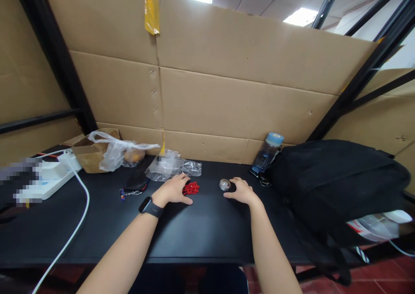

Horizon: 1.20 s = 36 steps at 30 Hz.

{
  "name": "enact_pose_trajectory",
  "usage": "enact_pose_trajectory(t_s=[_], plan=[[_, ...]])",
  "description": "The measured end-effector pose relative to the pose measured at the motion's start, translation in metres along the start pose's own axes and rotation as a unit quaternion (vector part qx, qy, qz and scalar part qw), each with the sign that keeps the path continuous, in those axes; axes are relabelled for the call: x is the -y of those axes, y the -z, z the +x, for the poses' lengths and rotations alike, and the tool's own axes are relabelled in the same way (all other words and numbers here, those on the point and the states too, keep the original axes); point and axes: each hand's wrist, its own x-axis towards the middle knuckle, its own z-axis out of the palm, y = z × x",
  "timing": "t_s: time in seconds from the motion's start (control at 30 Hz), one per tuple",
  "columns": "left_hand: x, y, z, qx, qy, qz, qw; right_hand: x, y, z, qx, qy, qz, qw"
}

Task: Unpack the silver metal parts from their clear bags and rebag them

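Note:
A small heap of red cord or chain (191,188) lies on the black tabletop; its exact kind is too small to tell. My left hand (173,189) rests at its left side, thumb and fingers spread apart, the fingertips near or touching its edge. A dark watch is on that wrist. To the right, a small roll of clear tape (225,184) lies on the table. Beside it is my right hand (242,191), thumb and fingers parted toward the roll; whether they touch it I cannot tell.
Clear plastic packaging (168,165) lies behind my left hand. A dark pouch (136,181) with a keychain, a plastic bag (119,153), a cardboard box (90,153) and a white power strip (53,179) are leftward. A water bottle (267,152) and black backpack (337,186) stand right.

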Motion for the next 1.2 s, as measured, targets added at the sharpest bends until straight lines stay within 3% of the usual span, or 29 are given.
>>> enact_pose_trajectory(t_s=[0.23, 0.5, 0.8, 1.2], plan=[[-0.004, 0.001, 0.001, -0.016, -0.005, 0.023, 1.0, -0.002, -0.002, 0.0, -0.006, -0.005, 0.012, 1.0], [-0.03, 0.006, 0.002, -0.137, -0.047, 0.027, 0.989, 0.007, -0.007, 0.003, -0.088, 0.104, 0.08, 0.987], [-0.039, -0.002, 0.003, -0.145, -0.042, 0.053, 0.987, 0.013, -0.01, 0.005, -0.118, 0.105, 0.073, 0.985], [-0.045, 0.0, 0.006, -0.167, -0.017, -0.031, 0.985, 0.006, -0.016, 0.013, -0.175, 0.112, 0.169, 0.964]])
